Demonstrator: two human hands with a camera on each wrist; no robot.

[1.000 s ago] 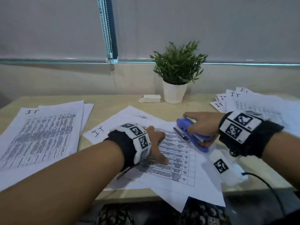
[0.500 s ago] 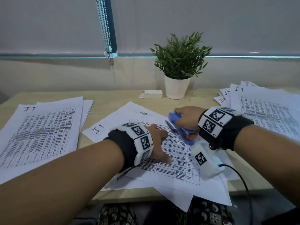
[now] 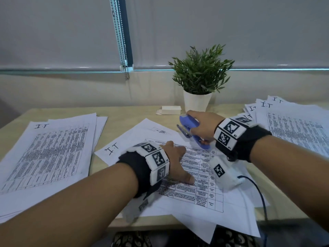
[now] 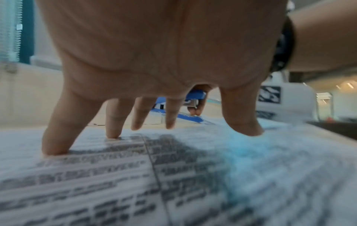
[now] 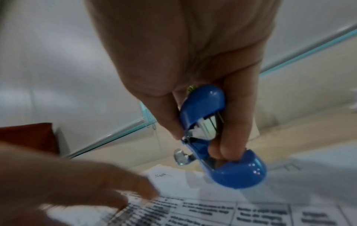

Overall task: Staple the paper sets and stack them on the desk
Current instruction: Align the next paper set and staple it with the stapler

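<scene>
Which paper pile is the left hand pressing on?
The middle pile, right in front of the person; the left hand rests spread on its top sheet. The other two piles lie untouched.

- stapler (image 3: 193, 130): blue, silver metal parts
- paper sheets (image 3: 199, 177): white, black printed table
- wrist bands (image 3: 156, 162): black, white-black square markers
- plant pot (image 3: 196, 102): white
</scene>
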